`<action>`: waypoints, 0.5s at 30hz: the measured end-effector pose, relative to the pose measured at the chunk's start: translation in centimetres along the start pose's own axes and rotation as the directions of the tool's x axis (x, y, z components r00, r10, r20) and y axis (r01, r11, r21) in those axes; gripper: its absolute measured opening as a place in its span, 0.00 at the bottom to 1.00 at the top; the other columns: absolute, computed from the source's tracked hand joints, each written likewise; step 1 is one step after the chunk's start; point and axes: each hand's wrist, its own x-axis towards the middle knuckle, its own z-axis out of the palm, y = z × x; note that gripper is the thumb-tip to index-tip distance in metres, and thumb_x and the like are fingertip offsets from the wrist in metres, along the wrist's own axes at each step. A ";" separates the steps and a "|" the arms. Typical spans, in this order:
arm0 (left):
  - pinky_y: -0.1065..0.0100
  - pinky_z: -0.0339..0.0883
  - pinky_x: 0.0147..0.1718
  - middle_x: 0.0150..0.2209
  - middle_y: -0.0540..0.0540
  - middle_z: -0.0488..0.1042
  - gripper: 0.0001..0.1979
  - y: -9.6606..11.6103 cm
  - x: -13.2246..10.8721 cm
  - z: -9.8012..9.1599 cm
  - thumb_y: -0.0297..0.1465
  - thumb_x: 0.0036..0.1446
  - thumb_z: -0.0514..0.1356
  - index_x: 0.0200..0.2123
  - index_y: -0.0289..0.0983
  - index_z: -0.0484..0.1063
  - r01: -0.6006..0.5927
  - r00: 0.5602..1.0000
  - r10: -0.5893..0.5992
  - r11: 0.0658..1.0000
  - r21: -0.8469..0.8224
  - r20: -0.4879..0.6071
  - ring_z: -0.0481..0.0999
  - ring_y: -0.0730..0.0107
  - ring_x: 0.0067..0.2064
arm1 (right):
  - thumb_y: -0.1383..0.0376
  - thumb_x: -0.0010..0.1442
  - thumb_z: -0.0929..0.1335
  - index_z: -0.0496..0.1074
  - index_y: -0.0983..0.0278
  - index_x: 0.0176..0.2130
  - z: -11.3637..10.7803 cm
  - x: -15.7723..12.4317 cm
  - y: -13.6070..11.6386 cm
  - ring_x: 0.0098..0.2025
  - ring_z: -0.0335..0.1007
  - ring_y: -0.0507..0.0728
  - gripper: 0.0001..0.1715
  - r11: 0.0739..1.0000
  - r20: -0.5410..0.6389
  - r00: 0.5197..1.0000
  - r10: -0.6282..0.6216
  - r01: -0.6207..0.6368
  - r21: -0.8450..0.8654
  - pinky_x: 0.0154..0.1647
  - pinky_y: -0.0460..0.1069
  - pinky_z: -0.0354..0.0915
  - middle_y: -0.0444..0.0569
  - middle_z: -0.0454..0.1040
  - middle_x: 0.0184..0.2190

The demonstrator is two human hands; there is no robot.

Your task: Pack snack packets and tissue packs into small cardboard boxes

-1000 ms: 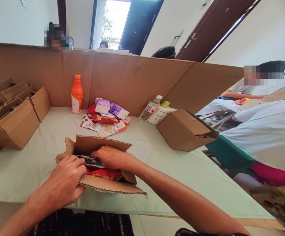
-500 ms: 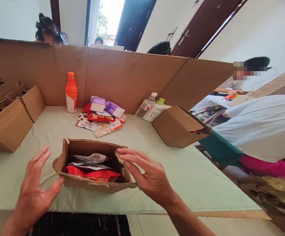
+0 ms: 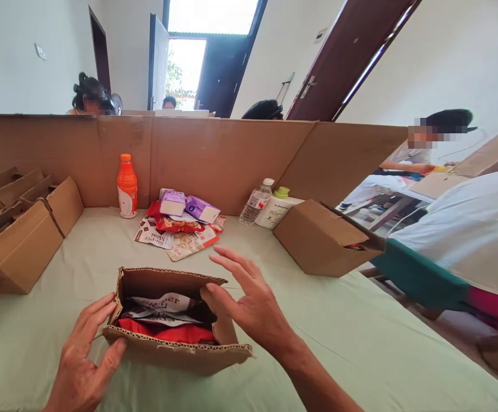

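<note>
An open cardboard box sits on the green table right in front of me, with red and white snack packets inside. My left hand is open, its fingers resting against the box's left side. Over the right flap hovers my right hand, fingers spread and holding nothing. Farther back lies a pile of packets and two purple packs.
An orange bottle, a clear water bottle and a white lotion bottle stand by the cardboard partition. Another box lies at the right, folded boxes at the left. Other people sit beyond the partition and at right.
Both hands came out of the box and opened. The left hand then settled against the box's left side; the right lifted over the right flap. The view tilted upward.
</note>
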 end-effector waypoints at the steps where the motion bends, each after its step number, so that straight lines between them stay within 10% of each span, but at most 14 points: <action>1: 0.51 0.72 0.59 0.63 0.42 0.70 0.20 -0.1 -0.1 0.2 0.34 0.67 0.58 0.61 0.48 0.65 0.019 1.000 -0.019 1.000 -0.015 -0.015 0.71 0.54 0.63 | 0.60 0.64 0.69 0.77 0.59 0.50 0.3 0.5 0.2 0.54 0.76 0.64 0.16 1.000 0.069 0.997 0.024 -0.023 -0.011 0.54 0.59 0.70 0.55 0.79 0.53; 7: 0.53 0.72 0.59 0.57 0.45 0.77 0.14 -0.1 0.3 0.3 0.29 0.65 0.58 0.52 0.47 0.71 -0.103 0.994 0.104 0.994 -0.038 0.020 0.72 0.57 0.62 | 0.60 0.67 0.61 0.77 0.61 0.36 1.7 3.1 1.0 0.31 0.76 0.57 0.17 0.972 0.344 0.910 0.230 -0.232 -0.034 0.35 0.50 0.67 0.47 0.81 0.30; 15: 0.63 0.76 0.51 0.51 0.46 0.79 0.19 0.7 1.4 0.1 0.36 0.66 0.60 0.59 0.45 0.66 0.045 0.999 -0.045 0.999 0.012 -0.029 0.80 0.64 0.50 | 0.52 0.69 0.64 0.67 0.57 0.63 -0.4 -0.3 1.2 0.49 0.79 0.61 0.27 0.902 0.263 0.953 0.149 -0.240 0.358 0.45 0.53 0.73 0.55 0.77 0.56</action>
